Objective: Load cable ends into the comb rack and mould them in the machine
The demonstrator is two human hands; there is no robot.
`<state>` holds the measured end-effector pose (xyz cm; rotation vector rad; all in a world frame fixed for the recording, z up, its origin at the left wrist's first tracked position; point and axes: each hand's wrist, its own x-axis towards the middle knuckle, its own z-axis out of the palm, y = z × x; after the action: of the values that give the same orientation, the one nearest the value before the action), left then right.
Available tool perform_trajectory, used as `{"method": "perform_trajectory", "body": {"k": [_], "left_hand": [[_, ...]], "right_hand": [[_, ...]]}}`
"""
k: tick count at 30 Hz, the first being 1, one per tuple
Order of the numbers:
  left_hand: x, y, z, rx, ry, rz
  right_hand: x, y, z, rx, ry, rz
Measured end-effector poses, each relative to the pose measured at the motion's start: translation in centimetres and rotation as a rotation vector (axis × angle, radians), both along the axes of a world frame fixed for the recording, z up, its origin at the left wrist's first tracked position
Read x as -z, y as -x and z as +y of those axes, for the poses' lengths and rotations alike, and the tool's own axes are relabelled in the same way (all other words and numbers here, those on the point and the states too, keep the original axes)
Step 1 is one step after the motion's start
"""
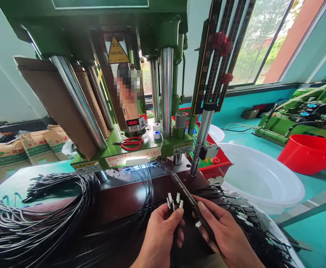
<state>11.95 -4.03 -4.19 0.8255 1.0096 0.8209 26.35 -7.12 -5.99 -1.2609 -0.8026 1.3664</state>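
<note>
My left hand (165, 227) is closed round several black cables whose silvery connectors (175, 200) poke up above the thumb and fingers. To its right, my right hand (221, 227) grips the near end of a long dark metal mold bar (184, 189), which slants away toward the green press (135, 150). One more metal connector (198, 224) shows beside the right fingers; I cannot tell what it is fixed to. Black cables (147, 186) hang from the press opening and run down toward the left hand. The palms and the cables' lower ends are hidden.
A large coil of black cables (68, 201) covers the left side. More cables with connectors (252, 219) lie at right. Red-handled scissors (131, 143) and a white spool (156, 134) sit on the press. A white tub (263, 175) and red bucket (309, 152) stand beyond.
</note>
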Motion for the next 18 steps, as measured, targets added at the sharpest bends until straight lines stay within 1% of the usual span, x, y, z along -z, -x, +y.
{"method": "perform_trajectory", "body": {"k": [3,7,18], "left_hand": [[0.16,-0.34,0.15,0.067,-0.007,0.089],[0.30,-0.44,0.25,0.133,0.005,0.139],[0.04,-0.20,0.46,0.176,0.022,0.155]], "right_hand": [[-0.33,-0.10,-0.05,-0.018,0.009,-0.054],[-0.55,-0.12,-0.04,-0.032,0.008,-0.039],[-0.37,-0.15,-0.03,-0.107,-0.009,-0.123]]}}
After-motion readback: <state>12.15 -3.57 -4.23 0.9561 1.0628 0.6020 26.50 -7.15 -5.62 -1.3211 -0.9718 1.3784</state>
